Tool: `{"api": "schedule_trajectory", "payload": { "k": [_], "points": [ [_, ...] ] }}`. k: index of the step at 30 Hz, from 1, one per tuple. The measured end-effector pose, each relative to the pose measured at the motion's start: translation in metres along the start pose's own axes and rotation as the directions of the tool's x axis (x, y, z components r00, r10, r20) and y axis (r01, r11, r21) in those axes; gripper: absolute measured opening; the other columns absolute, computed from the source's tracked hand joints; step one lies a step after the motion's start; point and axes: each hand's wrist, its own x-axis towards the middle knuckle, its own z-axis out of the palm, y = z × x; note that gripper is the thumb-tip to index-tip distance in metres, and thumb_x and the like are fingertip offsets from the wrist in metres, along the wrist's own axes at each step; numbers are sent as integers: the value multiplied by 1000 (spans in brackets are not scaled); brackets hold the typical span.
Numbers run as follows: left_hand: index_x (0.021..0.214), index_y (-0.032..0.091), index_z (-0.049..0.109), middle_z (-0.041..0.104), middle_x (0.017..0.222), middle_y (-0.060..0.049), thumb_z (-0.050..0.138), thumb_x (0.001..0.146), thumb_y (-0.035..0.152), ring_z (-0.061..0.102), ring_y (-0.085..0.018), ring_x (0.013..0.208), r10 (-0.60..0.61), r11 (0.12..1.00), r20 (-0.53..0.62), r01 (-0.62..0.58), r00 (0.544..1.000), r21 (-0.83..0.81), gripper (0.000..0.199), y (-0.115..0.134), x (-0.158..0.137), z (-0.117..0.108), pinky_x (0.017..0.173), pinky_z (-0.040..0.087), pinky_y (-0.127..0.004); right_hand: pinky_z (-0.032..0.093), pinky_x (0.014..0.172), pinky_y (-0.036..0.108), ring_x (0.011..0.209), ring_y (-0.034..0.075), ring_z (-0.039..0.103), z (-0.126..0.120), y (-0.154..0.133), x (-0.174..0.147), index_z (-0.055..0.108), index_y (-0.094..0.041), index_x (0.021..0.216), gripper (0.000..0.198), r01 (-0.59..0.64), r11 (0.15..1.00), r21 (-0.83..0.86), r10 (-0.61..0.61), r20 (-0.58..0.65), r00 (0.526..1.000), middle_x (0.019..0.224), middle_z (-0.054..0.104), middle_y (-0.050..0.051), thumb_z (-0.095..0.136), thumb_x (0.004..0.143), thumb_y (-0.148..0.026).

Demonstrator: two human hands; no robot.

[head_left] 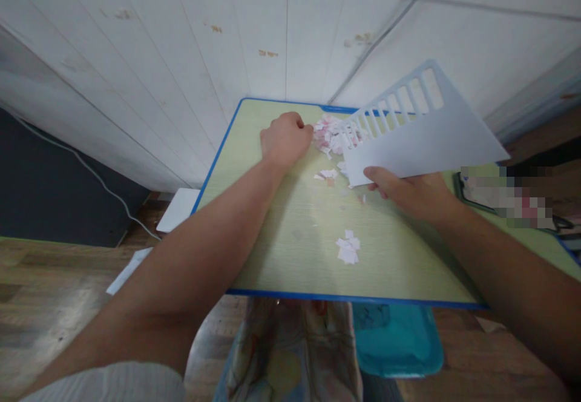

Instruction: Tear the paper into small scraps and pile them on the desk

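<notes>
White flat sheet with a row of slots (422, 143) is pinched between the right hand's (415, 193) thumb and fingers, tilted above a pale-green, blue-edged table (281, 250), partly hiding a heap of pink-and-white paper scraps (327, 135). The left hand (285, 141) curls just beside the heap; whether it grips anything, I cannot tell. Small white paper pieces (348, 248) lie towards the near edge. At right, a dark-edged flat object (463, 193) is pixelated. Below sits a teal plastic basin (399, 349), its contents unclear.

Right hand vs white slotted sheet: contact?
Touching. The head view shows the right hand gripping the white slotted sheet by its lower edge, thumb lying over its visible face, fingertips showing just below the edge.
</notes>
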Motion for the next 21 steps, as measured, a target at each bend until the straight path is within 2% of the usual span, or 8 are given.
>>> {"api": "schedule_trajectory", "payload": {
  "k": [5,9,13,15,18,21],
  "points": [
    [89,26,75,79,96,-8,74,96,29,74,-34,109,-5,999,-22,4,1000,-49,8,-5,3,3,107,57,-50,66,84,47,57,26,65,-1,1,4,61,-33,60,33,-6,1000,17,6,-9,1000,52,61,0,74,89,-40],
    [81,26,67,75,89,-6,72,95,26,72,-29,96,-8,993,-56,2,998,-114,16,-9,5,2,94,56,-42,66,80,45,64,28,70,1,7,8,59,-32,63,27,1,999,49,-1,-4,1000,53,61,1,73,86,-33],
    [77,27,61,69,77,-1,68,97,23,67,-24,81,-11,968,-123,-21,992,-251,22,-7,6,-3,79,49,-35,67,78,42,78,29,75,6,12,10,64,-30,75,14,-10,985,171,17,-37,999,60,65,1,76,81,-32],
    [76,27,59,68,75,0,67,99,22,67,-22,78,13,954,-141,-54,990,-295,24,-3,4,-8,77,48,-34,67,77,41,77,29,75,9,14,11,66,-29,75,13,-41,969,244,46,-14,999,61,66,2,77,81,-33],
    [78,27,63,71,75,1,67,100,22,69,-22,78,80,966,-103,-102,992,-238,22,3,-4,-18,76,49,-34,66,74,41,70,27,73,14,18,15,68,-27,73,13,-67,947,316,73,-6,997,62,68,3,75,83,-31],
    [87,26,71,81,88,-4,68,102,26,75,-25,89,54,996,-34,-56,998,-75,15,1,-20,-31,81,53,-35,67,78,42,71,26,73,21,24,20,71,-26,75,12,-81,930,359,98,-31,995,67,73,4,76,86,-25]
  ]
}}
